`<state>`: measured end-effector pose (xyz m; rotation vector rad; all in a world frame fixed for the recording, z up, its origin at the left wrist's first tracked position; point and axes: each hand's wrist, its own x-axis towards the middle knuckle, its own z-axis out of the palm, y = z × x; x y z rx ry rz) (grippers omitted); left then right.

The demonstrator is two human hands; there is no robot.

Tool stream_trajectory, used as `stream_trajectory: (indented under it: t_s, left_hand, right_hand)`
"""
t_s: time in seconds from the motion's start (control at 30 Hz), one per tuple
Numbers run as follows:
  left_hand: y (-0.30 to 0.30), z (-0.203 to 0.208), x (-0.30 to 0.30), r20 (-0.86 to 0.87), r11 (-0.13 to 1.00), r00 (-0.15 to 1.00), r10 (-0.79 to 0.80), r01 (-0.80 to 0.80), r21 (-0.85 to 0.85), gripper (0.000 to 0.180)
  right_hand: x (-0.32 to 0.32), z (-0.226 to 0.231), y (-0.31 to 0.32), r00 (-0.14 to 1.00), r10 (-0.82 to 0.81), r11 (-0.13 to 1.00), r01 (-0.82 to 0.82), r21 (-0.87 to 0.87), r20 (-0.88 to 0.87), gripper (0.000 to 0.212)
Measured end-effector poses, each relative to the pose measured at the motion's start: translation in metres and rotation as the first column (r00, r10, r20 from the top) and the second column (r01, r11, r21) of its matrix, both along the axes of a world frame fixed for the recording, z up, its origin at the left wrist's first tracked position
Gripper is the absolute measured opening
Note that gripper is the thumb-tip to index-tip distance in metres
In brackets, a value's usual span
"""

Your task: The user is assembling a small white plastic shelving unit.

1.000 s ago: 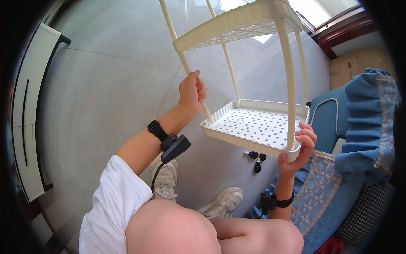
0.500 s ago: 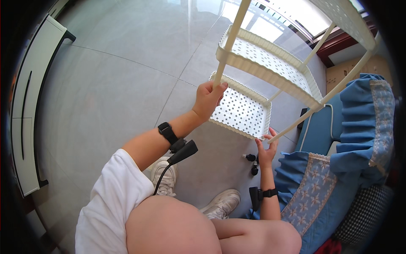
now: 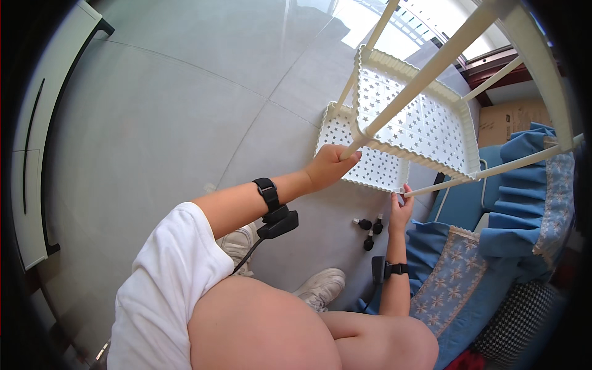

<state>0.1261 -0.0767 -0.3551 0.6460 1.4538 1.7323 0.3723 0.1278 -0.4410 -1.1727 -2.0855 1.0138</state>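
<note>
A white tiered rack leans over the floor in front of me. Its upper visible tray has a scalloped rim and star-shaped holes. My left hand is wrapped round the lower end of a cream pole at this tray's near-left corner. Beneath lies a matching lower tray, partly hidden by the upper one. With its fingertips, my right hand pinches the lower tray's near-right corner, where the end of another pole meets it. Whether that pole is seated in the corner, I cannot tell.
Several black casters lie on the grey tiled floor beside my right forearm. A blue ruffled cover drapes furniture at right, with a cardboard box behind it. At far left stands a white cabinet. My shoes are below.
The rack has tipped, so its near-left pole and upper tray swing right and toward me. My left hand has moved right and lower with the pole. The right pole's end has shifted to the lower tray's corner.
</note>
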Motion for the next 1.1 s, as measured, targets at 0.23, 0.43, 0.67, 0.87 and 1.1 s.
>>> stream_trajectory:
  t_s: [0.23,0.43,0.67,0.87,1.1]
  left_hand:
    - [-0.006,0.008,0.004,-0.059,0.997,0.995,-0.081,0.08,-0.02,0.048]
    - [0.0,-0.008,0.01,-0.154,0.993,0.983,-0.102,0.109,0.037,0.032]
    - [-0.035,-0.043,0.0,-0.907,0.888,0.42,-0.04,-0.4,-0.225,0.049]
    - [-0.037,-0.062,-0.003,-0.723,0.94,0.664,-0.192,-0.088,-0.33,0.035]
    - [-0.04,-0.065,-0.003,-0.884,0.976,0.463,-0.07,-0.153,-0.157,0.027]
  right_hand:
    - [0.01,0.0,0.022,1.0,-0.014,0.997,0.015,-0.07,0.007,0.043]
    - [-0.01,-0.014,0.021,0.984,-0.167,0.985,0.169,-0.028,0.062,0.046]
    - [-0.009,-0.02,0.021,0.931,-0.198,0.968,0.135,0.213,0.307,0.043]
    - [-0.004,-0.017,0.04,0.919,-0.204,0.948,0.1,0.303,0.337,0.037]
    - [-0.016,0.004,0.013,0.957,-0.226,0.932,0.158,0.325,0.182,0.016]
